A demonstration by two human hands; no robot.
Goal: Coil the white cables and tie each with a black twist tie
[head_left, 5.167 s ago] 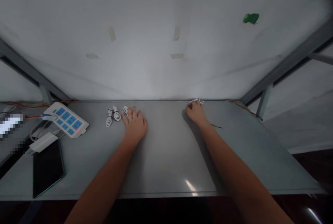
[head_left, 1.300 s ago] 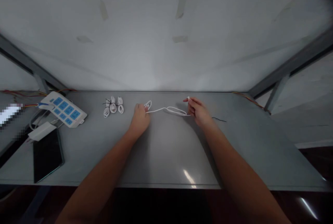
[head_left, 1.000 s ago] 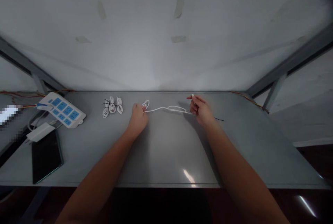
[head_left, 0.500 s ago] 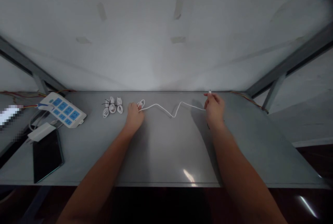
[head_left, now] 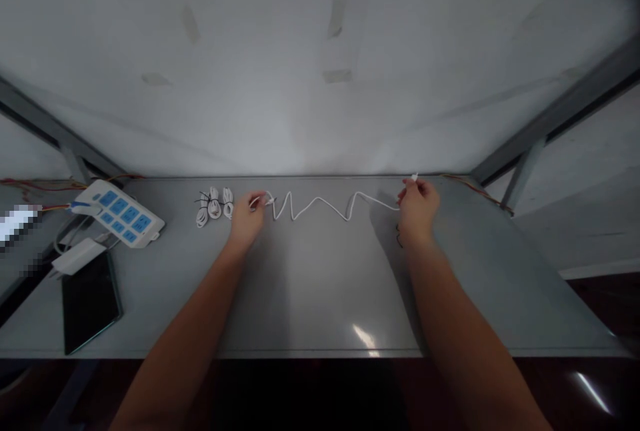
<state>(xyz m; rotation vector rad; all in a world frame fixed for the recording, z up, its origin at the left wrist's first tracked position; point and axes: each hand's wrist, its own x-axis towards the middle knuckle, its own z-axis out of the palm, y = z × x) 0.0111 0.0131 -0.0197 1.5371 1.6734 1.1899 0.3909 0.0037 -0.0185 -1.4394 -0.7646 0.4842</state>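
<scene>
A white cable [head_left: 320,199] runs in zigzag bends across the table between my two hands. My left hand [head_left: 249,217] is closed on its left end, where a small piece of the cable shows at the fingertips. My right hand [head_left: 419,207] pinches the other end, with a white plug [head_left: 415,178] sticking up past the fingers. Beside my right wrist lies a thin black tie [head_left: 399,236], partly hidden by the hand. Several coiled white cables [head_left: 215,203], bound with dark ties, sit just left of my left hand.
A white power strip [head_left: 125,212] with blue sockets lies on the grey table [head_left: 330,297] at the left. Near it are a white adapter [head_left: 79,255] and a dark tablet [head_left: 91,304]. A white wall [head_left: 280,117] rises behind, with metal frame bars at both sides.
The loops at my left hand have opened out, and more zigzag cable now lies between the hands. My left hand has shifted slightly left, my right hand slightly right.
</scene>
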